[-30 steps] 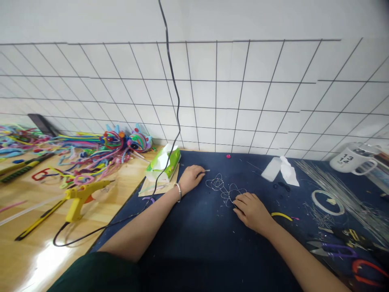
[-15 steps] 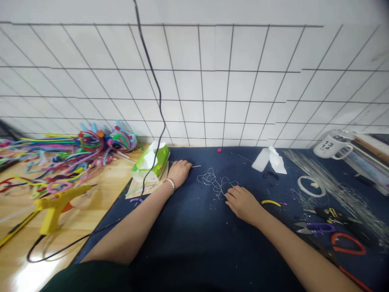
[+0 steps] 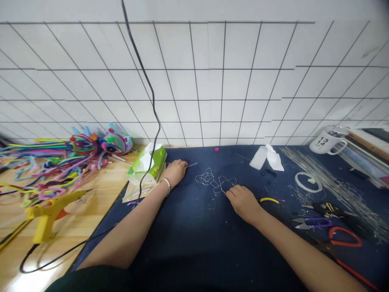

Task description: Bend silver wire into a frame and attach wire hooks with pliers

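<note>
On the dark blue mat lies a thin silvery wire piece, bent into several loops with tiny beads along it. My right hand is at its right-hand end, fingers drawn together on the edge of the wire loop; the fingertips are partly hidden. My left hand, with a bangle at the wrist, rests beside the green tissue pack. Its fingers are curled, and a thin grey rod sticks out past them. How firmly they grip the rod is hidden.
A yellow glue gun and colourful pipe cleaners lie on the left. To the right are a wire coil, straight wires, purple snips, red-handled pliers and a white mug. A black cable hangs ahead.
The view has shifted slightly, moving everything a little left in the picture. Both hands stay in nearly the same places, and the wire loops keep their shape.
</note>
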